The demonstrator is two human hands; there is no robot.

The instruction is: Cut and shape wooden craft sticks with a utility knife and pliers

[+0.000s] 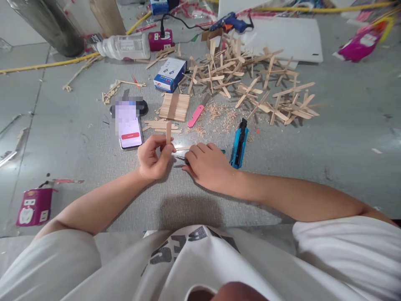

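Note:
My left hand [156,156] pinches a wooden craft stick [168,131] upright between thumb and fingers. Close beside it, palm down, my right hand [208,165] is wrapped round a pair of pliers [180,158]. Their two thin dark jaws stand apart and point at my left hand; the palm hides most of the handles. A bundle of craft sticks [181,108] with a paper band lies just beyond my hands, with several loose sticks [161,125] in front of it. A pink folding knife [196,116] rests among wood chips [216,112].
Crossed craft sticks [225,75] are heaped at the back. A blue utility knife [239,144] lies right of my right hand, a phone [130,131] left of my left. Farther off are a blue-white box [171,74], a plastic bottle [131,47] and a glue gun [233,23].

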